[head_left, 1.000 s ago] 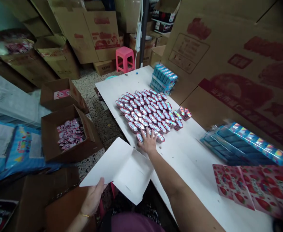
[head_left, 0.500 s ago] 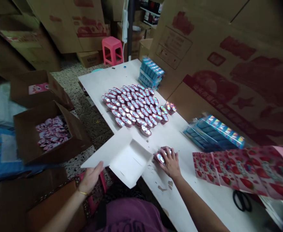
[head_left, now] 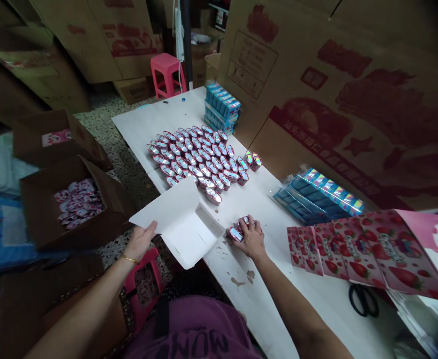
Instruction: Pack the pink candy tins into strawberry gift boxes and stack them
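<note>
Cups were pinched together under right hand on table, while left hand, fingers spread, propped white carton by its edge.

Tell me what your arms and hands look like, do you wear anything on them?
Both arms are bare, with no sleeves or gloves reaching the left hand or the right hand. A thin gold bracelet circles the left wrist; the right wrist has none.
</note>
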`<state>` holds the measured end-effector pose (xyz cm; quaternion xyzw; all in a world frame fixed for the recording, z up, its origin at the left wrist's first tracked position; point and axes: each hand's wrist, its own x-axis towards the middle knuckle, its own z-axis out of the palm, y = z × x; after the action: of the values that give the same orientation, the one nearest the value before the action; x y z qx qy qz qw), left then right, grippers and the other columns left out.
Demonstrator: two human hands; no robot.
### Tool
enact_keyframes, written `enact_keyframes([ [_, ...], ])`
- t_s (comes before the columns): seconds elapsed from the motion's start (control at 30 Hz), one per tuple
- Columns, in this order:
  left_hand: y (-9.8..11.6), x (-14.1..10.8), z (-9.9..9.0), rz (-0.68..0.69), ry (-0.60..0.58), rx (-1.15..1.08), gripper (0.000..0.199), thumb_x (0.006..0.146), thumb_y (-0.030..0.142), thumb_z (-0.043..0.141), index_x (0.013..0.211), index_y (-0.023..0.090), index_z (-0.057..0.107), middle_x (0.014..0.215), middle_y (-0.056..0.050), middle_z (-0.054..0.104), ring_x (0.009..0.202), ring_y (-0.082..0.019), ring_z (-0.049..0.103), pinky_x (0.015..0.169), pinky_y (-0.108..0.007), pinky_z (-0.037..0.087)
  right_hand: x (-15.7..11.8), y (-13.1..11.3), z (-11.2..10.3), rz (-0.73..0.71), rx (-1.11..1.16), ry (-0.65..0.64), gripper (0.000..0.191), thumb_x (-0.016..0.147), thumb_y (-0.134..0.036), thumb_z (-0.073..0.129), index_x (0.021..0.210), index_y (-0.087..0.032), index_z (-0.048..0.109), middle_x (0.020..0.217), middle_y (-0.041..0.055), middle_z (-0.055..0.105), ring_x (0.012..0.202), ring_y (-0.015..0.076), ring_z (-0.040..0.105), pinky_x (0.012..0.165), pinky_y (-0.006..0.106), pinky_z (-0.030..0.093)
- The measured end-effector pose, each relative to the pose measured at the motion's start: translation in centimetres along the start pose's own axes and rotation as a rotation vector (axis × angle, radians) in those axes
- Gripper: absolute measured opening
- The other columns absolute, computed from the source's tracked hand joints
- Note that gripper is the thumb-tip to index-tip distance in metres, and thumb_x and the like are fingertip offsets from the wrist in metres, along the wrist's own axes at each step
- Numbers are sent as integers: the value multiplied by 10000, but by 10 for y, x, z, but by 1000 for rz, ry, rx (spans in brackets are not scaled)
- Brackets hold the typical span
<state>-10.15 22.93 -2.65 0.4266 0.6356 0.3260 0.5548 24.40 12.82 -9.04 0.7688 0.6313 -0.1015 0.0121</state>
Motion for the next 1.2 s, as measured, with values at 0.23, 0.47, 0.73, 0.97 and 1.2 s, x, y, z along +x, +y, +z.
enact_keyframes([
  [0.23, 0, 4, -5, 64, -20, 114, 636, 667, 597, 548, 1071, 107, 569, 1137, -127, 600, 1068, -265, 541, 878, -355, 456, -6, 40, -11, -177, 124, 56, 612, 647, -516, 555, 1157, -193, 454, 1339, 148, 273, 1095, 335, 314, 774, 483, 412],
  [0.47, 3, 10, -6, 142, -133, 126, 607, 719, 549, 519, 1130, 102, 529, 1164, -123, 584, 1098, -246, 519, 900, -339, 440, 35, -35, -90, -984, 138, -48, 661, 654, -524, 556, 1225, -218, 425, 1411, 109, 193, 1202, 350, 226, 902, 471, 296],
  [0.73, 13, 16, -11, 136, -61, 288, 587, 707, 587, 481, 1012, 99, 598, 1006, -121, 658, 989, -260, 581, 899, -372, 438, 122, -112, -33, -1463, -124, -166, 643, 652, -393, 624, 1246, -265, 411, 1416, 56, 261, 1272, 318, 169, 957, 527, 187],
  [0.97, 20, 16, -7, 98, -41, 195, 538, 670, 577, 533, 928, 113, 621, 909, -104, 686, 1019, -267, 569, 881, -371, 458, 125, -57, -19, -414, 240, 70, 528, 829, -455, 410, 1274, -172, 384, 1273, 131, 434, 1161, 248, 385, 908, 371, 348],
  [1.2, 15, 13, -3, 27, -50, 65, 658, 625, 604, 576, 1068, 118, 562, 1068, -118, 637, 1046, -269, 555, 843, -366, 486, 143, -68, -15, -104, 275, -44, 424, 842, -342, 410, 1238, -191, 409, 1115, 93, 557, 988, 225, 511, 796, 330, 417],
])
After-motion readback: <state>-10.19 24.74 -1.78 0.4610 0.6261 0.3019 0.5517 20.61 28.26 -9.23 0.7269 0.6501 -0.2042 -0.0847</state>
